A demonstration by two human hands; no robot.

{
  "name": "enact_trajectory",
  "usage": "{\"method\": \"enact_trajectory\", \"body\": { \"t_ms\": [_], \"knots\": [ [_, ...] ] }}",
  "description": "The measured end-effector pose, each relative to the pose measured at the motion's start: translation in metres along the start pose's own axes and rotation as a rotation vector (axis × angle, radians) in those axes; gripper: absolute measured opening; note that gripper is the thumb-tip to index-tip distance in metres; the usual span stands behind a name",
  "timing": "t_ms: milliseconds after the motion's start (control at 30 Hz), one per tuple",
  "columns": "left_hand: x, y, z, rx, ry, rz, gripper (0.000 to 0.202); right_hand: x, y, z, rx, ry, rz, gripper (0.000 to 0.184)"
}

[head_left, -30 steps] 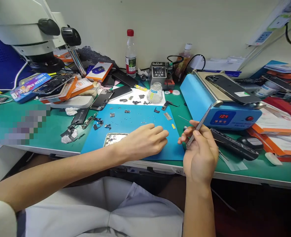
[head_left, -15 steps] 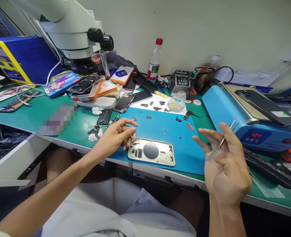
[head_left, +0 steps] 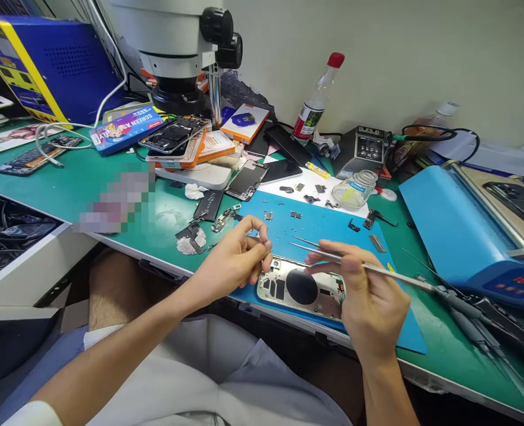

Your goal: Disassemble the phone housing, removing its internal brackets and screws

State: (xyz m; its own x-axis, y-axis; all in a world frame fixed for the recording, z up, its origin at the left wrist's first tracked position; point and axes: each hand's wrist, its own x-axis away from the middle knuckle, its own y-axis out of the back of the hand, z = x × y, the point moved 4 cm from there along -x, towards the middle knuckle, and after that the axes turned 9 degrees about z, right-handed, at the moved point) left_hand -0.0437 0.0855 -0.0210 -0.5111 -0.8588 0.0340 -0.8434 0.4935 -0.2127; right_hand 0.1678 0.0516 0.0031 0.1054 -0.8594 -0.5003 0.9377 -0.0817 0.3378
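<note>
tweezers [head_left: 390, 275] turned, right fingers [head_left: 328, 245] overlapping phone frame [head_left: 301, 287], jar [head_left: 354, 190] beyond

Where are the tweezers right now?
In the head view, right of centre: the right hand holds the tweezers, which point left toward the left hand, near the phone shell.

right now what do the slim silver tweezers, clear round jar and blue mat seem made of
Slim silver tweezers: probably steel, satin, grey sheen. Clear round jar: glass or plastic, glossy, see-through with highlights. Blue mat: perhaps silicone, matte, few reflections.
</note>
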Motion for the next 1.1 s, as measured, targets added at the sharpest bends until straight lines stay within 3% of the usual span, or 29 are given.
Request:
{"method": "enact_trajectory", "body": {
  "t_ms": [33,133,267,533,1100],
  "knots": [
    [0.000,-0.001,0.001,-0.003,0.003,-0.009,0.025,0.002,-0.001,0.004,0.084,0.108,0.035,0.017],
    [0.003,-0.003,0.003,-0.063,-0.005,-0.043,0.017,0.009,-0.008,0.016,0.335,0.434,0.143,0.035],
    [0.006,-0.007,0.003,-0.210,-0.053,-0.094,0.010,0.015,-0.015,0.022,0.516,0.615,0.203,0.033],
    [0.006,-0.010,-0.003,-0.327,-0.073,-0.115,0.011,0.015,-0.023,0.025,0.569,0.694,0.295,0.028],
    [0.008,-0.010,-0.001,-0.450,-0.107,-0.089,0.012,0.011,-0.023,0.022,0.520,0.620,0.320,0.034]
  ]
}}
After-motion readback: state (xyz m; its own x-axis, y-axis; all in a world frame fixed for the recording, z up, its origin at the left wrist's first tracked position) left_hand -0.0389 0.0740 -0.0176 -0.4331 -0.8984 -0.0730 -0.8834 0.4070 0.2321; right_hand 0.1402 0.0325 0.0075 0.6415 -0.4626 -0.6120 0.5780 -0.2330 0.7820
